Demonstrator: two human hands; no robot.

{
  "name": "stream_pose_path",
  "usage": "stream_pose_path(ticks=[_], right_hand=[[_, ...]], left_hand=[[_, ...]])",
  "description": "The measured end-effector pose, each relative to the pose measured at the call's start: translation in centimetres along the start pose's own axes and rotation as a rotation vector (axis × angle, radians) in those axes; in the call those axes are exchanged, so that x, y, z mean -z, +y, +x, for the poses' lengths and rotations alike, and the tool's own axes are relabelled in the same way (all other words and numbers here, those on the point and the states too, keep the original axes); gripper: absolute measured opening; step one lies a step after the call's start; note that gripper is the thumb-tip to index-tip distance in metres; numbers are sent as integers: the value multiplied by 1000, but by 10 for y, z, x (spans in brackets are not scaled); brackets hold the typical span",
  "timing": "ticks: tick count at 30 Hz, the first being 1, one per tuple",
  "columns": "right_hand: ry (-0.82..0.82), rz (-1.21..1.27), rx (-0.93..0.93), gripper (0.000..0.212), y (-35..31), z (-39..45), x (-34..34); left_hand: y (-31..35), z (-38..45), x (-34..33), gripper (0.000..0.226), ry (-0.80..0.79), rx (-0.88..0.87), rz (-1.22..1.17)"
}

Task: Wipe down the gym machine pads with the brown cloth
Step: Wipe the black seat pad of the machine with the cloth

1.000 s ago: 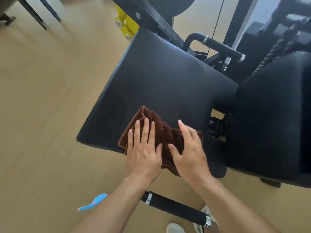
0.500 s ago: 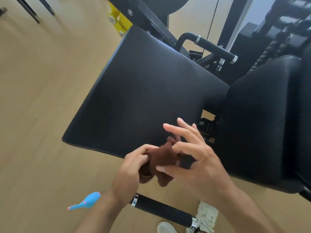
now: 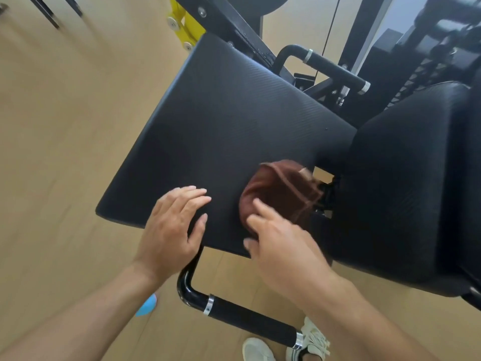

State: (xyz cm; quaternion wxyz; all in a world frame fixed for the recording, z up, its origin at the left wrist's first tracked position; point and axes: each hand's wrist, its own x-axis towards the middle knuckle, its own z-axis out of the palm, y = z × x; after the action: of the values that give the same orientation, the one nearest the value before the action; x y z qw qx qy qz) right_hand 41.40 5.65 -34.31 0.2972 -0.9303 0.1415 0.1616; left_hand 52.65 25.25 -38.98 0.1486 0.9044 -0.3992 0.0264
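Note:
The brown cloth (image 3: 286, 188) lies bunched and blurred on the right rear part of the black seat pad (image 3: 234, 126), close to the gap before the black back pad (image 3: 406, 191). My right hand (image 3: 283, 246) holds the cloth's near edge between thumb and fingers, index finger stretched over it. My left hand (image 3: 171, 230) is spread flat with straight fingers over the seat pad's front edge, apart from the cloth and holding nothing.
A black foam-grip handle (image 3: 250, 319) juts out below the seat, another handle (image 3: 330, 66) behind it. The machine's frame with a yellow bracket (image 3: 184, 19) rises at the back. A blue object (image 3: 148, 306) and my white shoes (image 3: 257, 350) are on the wooden floor.
Both hands had pressed the flat cloth, then bunched it together at the front edge. Now my left hand has let go and my right hand has carried the cloth to the right rear.

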Motion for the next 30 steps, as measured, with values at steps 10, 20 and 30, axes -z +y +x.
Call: stream_pose_path(ticks=[10, 20, 30], right_hand=[[12, -60, 39, 35, 17, -31, -17], [-137, 556, -214, 32, 34, -19, -38], [332, 1152, -260, 36, -34, -15, -60]], left_hand=[[-14, 13, -31, 39, -3, -32, 334], [-16, 14, -36, 40, 10, -74, 363], [-16, 13, -36, 41, 35, -73, 374]])
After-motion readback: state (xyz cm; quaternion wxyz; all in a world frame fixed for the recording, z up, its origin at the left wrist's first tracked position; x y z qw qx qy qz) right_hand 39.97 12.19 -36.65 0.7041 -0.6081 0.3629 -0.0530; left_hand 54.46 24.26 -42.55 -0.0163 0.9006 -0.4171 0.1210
